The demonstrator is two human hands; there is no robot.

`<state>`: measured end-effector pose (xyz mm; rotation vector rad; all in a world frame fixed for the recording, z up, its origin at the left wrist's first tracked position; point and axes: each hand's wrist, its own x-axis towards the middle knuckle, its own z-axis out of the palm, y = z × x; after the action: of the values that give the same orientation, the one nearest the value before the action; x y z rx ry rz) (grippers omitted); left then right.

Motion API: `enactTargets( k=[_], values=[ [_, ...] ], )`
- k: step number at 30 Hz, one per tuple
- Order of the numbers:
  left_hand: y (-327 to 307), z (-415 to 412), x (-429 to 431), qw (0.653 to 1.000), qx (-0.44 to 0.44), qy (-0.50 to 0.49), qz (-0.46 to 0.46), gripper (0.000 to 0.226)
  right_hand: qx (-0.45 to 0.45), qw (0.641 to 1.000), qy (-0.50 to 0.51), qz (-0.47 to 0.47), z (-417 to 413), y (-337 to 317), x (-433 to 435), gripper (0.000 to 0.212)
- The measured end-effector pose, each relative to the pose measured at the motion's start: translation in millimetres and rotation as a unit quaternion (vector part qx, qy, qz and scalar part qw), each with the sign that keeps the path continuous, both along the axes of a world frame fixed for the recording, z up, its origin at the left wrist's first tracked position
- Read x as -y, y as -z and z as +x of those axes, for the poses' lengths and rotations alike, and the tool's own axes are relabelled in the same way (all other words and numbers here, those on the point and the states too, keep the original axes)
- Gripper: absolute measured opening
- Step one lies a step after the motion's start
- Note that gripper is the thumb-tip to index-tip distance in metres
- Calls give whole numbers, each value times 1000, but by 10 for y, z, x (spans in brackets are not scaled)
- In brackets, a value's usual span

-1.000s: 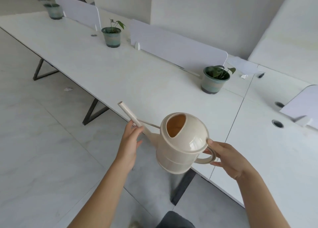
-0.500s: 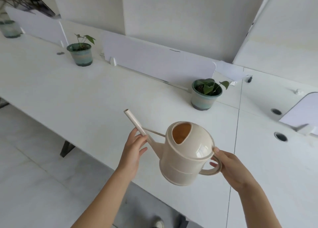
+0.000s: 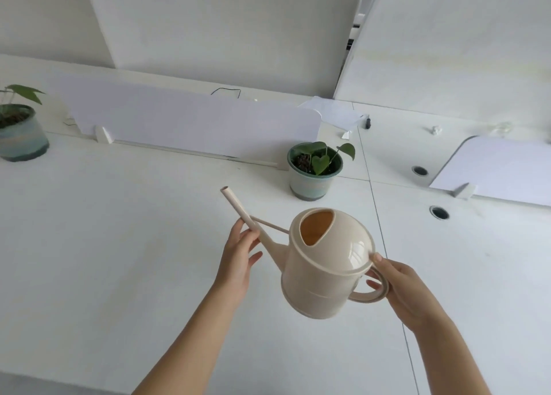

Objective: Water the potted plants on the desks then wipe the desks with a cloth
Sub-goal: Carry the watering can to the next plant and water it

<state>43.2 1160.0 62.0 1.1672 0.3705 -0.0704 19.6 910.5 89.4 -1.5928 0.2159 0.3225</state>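
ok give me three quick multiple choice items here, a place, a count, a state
1. Where does the nearer potted plant stand?
A) on the floor B) on the desk by the end of the white divider C) on a chair
2. How many potted plants show?
A) one B) two C) four
3. What does the right hand do?
A) lies flat on the desk B) holds a cloth C) grips the handle of the watering can
Answers: 1 B, its pot sits at the divider's rounded end; 2 B, that one plus a second potted plant at the left edge; 3 C, its fingers curl through the handle loop.
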Motion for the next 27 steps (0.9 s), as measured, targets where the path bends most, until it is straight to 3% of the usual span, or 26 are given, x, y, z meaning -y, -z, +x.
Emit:
enactTargets(
  k=[8,15,17,21,24,27],
  values=[
    [-59,557,-109,989,-11,143,24,38,-9,990,138,-15,-175,-100,-337,98],
    [-4,805,94,972,-36,229,38,38,-21,971,235,-50,-373,-144,-492,90],
    [-12,867,192,968,-38,245,41,36,-11,965,254,-62,-363,-186,-479,82],
    [-40,1002,367,964,-43,259,32,30,16,959,281,-33,-302,-284,-448,40],
    [-68,1124,481,963,-49,262,21,32,31,967,248,-58,-256,-338,-373,70],
    [-82,1247,573,962,-56,267,17,22,53,971,222,-66,-176,-391,-321,72]
  ],
)
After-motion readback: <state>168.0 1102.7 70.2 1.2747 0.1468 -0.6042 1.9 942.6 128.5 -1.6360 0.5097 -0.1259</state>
